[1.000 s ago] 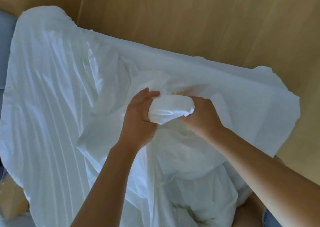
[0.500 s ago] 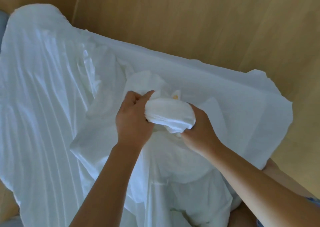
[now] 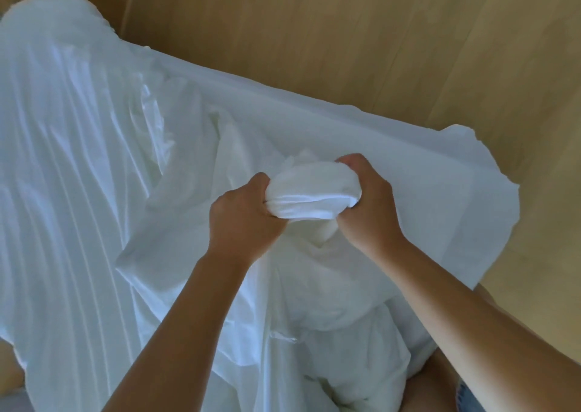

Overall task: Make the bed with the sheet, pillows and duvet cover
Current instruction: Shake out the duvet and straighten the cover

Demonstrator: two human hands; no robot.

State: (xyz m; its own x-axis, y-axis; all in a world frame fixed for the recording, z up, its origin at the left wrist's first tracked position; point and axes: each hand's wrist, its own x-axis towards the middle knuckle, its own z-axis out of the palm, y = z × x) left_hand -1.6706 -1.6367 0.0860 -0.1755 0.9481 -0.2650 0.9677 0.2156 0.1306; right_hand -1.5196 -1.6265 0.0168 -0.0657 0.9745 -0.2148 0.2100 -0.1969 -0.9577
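A large white duvet cover lies spread and creased over most of the view, its far edge against the wooden floor. At the centre a bunched wad of white fabric is gathered between both hands. My left hand grips the wad's left end with curled fingers. My right hand grips its right end, knuckles up. Below the hands more white bedding is heaped near my knees. What is inside the wad is hidden.
Light wooden floor runs along the top and right of the view. My bare knee and a denim hem show at the bottom right. A strip of wood floor shows at the lower left.
Both hands have closed tighter on the fabric wad, bunching it more between them. The right hand has turned over the wad's right end; the view shifted slightly.
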